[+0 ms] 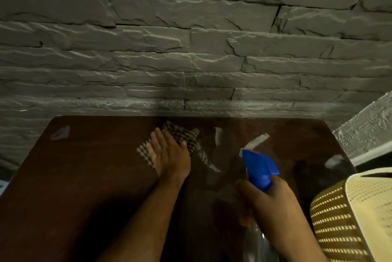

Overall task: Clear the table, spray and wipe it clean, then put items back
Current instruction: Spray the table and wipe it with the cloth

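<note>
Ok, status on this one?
Left hand flat on checked cloth, dark wooden table. Right hand grips blue-headed spray bottle. Nothing blocking.

Dark wooden table (84,177); checkered cloth (184,134) lies on it

— Obs.: spray bottle (260,169), only the blue head shows clearly. The clear body is dim, behind the right hand (268,192) and cut by the bottom edge.

— Checked cloth (182,137)?

— Near part hidden under the left hand (169,153); pattern blurred.

— Woven basket (347,217)?

— Cut by right and bottom edges; contents not visible.

— Pale patch (60,132) on the table (84,177)?

— Too blurred to identify.
</note>
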Available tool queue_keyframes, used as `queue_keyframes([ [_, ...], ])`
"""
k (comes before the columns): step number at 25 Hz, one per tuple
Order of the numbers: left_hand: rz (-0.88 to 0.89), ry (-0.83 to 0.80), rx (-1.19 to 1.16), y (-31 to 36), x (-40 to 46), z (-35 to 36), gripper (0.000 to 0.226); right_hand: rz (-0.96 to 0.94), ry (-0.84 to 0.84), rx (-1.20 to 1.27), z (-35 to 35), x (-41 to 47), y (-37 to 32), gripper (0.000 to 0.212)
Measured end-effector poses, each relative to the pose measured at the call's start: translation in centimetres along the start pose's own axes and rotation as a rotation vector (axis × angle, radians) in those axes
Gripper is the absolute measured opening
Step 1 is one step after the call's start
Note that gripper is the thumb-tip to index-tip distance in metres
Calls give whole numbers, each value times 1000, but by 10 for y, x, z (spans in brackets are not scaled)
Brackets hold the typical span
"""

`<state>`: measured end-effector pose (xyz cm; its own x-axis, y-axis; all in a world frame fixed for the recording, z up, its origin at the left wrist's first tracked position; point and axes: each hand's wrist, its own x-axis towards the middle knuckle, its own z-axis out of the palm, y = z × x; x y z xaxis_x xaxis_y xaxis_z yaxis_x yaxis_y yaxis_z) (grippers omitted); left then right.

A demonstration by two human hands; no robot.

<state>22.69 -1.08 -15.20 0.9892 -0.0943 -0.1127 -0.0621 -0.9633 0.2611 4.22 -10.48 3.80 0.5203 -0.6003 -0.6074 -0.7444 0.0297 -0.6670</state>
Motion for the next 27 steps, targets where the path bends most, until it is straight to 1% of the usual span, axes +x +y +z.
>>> queue_keyframes([
  [2, -59, -80, -36, 35, 38, -11, 74, 8, -1, 15, -2, 6, 1, 23],
  [3, -34, -116, -25, 54, 41, -13, 73, 13, 0, 37, -2, 9, 1, 24],
  [4, 52, -115, -21, 65, 34, -11, 71, 22, -7, 53, -2, 10, 2, 25],
  [5, 191, -83, -20, 64, 20, -5, 69, 31, -20, 60, -1, 11, 1, 26],
  [6, 303, -36, 6, 50, -3, 8, 68, 39, -30, 58, 0, 11, -1, 26],
  [7, 367, 11, 54, 29, -20, 11, 69, 39, -41, 50, -1, 12, -3, 26],
  [8, 375, 23, 81, 12, -17, 9, 71, 37, -54, 51, -3, 12, -4, 25],
  [9, 323, -22, 87, 6, -5, 5, 72, 31, -68, 58, -6, 12, -4, 25],
  [10, 205, -62, 78, 13, 15, -2, 71, 15, -81, 64, -8, 11, -5, 25],
  [11, 70, -76, 16, 29, 37, -10, 71, -6, -87, 63, -10, 11, -6, 26],
  [12, -16, -119, -18, 49, 48, -17, 72, -21, -86, 62, -12, 12, -5, 26],
  [13, -20, -170, -24, 68, 45, -22, 72, -28, -86, 67, -14, 12, -2, 26],
  [14, 78, -152, -1, 75, 32, -16, 71, -27, -90, 73, -15, 11, 0, 27],
  [15, 244, -115, 21, 67, 12, -6, 69, -25, -96, 76, -14, 10, 1, 27],
  [16, 386, -76, 80, 45, -13, 8, 68, -23, -100, 70, -12, 9, 1, 26],
  [17, 472, -50, 127, 18, -31, 8, 69, -25, -104, 60, -12, 8, 4, 24],
  [18, 507, -35, 148, -3, -28, 6, 70, -26, -108, 60, -12, 7, 6, 22],
  [19, 474, -61, 168, -11, -14, 3, 70, -27, -111, 65, -13, 5, 9, 22],
  [20, 382, -84, 167, -5, 8, -4, 69, -30, -108, 69, -13, 3, 10, 22],
  [21, 293, -93, 101, 10, 34, -12, 67, -34, -99, 71, -15, 2, 12, 22],
  [22, 236, -137, 74, 28, 47, -20, 66, -37, -97, 78, -16, 0, 15, 22],
  [23, 240, -165, 93, 43, 43, -23, 65, -41, -101, 87, -17, -3, 17, 22],
  [24, 306, -141, 105, 45, 29, -18, 64, -43, -107, 95, -17, -6, 17, 22],
  [25, 417, -138, 105, 35, 6, -11, 65, -43, -113, 89, -17, -10, 17, 22],
  [26, 548, -112, 138, 12, -22, 2, 66, -42, -117, 78, -16, -12, 17, 22],
  [27, 651, -94, 173, -13, -48, 1, 67, -37, -120, 76, -16, -15, 19, 22],
])
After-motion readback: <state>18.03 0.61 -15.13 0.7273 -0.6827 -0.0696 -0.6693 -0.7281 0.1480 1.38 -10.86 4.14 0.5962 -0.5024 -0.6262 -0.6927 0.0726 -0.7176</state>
